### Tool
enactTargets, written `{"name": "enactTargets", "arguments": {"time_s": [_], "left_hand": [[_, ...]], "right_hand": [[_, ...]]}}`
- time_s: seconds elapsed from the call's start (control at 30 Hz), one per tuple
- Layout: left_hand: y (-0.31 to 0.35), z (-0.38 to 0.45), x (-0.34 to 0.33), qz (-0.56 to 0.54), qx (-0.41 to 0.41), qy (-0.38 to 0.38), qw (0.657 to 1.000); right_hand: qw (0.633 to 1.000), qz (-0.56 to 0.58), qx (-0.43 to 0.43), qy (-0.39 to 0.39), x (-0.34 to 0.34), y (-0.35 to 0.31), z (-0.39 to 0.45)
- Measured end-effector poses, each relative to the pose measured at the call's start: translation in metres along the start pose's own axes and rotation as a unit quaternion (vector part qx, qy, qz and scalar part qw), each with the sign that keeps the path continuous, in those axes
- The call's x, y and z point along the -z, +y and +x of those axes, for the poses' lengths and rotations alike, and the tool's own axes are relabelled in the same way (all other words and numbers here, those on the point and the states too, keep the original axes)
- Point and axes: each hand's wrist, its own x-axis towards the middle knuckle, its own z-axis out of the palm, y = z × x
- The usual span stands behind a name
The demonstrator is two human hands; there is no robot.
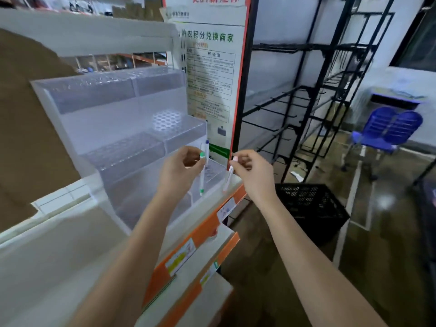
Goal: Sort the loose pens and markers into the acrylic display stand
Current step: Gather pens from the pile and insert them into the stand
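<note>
left hand (181, 166) pinches green pen (202, 172), upright | right hand (250, 171) pinches pink pen (229, 174), upright | stand (122, 147) bottom tier just beyond, left nearer

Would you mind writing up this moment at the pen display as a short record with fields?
left hand: left hand pinches a green-capped pen, held upright
right hand: right hand pinches a pink-capped pen, tip pointing down
stand: tiered acrylic display stand on a white shelf, its holes mostly unfilled
already placed: a blue-capped pen standing in the lowest tier
pens' position: both held pens over the lowest tier's right end
nearby: black crate on the floor, blue chair behind
</note>
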Motion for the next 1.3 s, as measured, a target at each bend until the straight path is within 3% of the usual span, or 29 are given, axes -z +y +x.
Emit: {"name": "enactTargets", "arguments": {"time_s": [0.13,0.4,0.8,1.07,1.3], "left_hand": [[-0.005,0.035,-0.001,0.088,-0.036,0.038,0.995],[-0.011,0.072,-0.007,0.151,-0.036,0.078,0.985],[-0.008,0.077,-0.025,0.198,-0.003,0.13,0.972],[-0.011,0.074,-0.033,0.155,0.014,0.18,0.971],[-0.015,0.068,-0.033,0.131,0.038,0.197,0.971]], "right_hand": [[0.998,0.048,0.046,-0.021,-0.019,0.007,0.045],[0.99,0.077,0.103,-0.062,-0.064,0.024,0.108],[0.951,0.071,0.216,-0.21,-0.09,0.057,0.133],[0.913,-0.023,0.378,-0.153,-0.106,0.063,0.145],[0.921,0.006,0.356,-0.156,-0.105,0.07,0.142]]}}
